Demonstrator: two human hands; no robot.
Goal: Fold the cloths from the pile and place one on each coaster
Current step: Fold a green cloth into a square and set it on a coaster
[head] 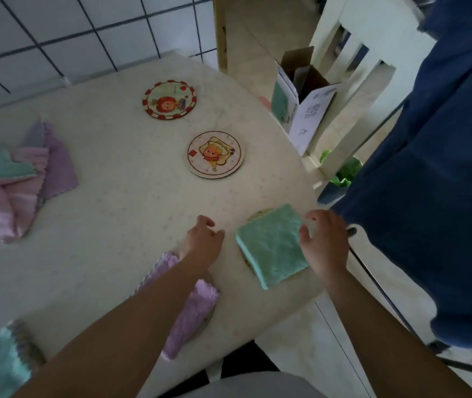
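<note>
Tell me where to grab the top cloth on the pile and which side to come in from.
Judging by the pose, pinch the teal cloth at its pointed free edge, the one that faces the bare coasters, coming in from that side with the left hand. That edge lies on top of the pink and purple cloths, so it should lift off without dragging them. How it is folded underneath cannot be told.

home dining corner | tiled wall [56,30] | table [114,225] | white chair [352,81]
</note>
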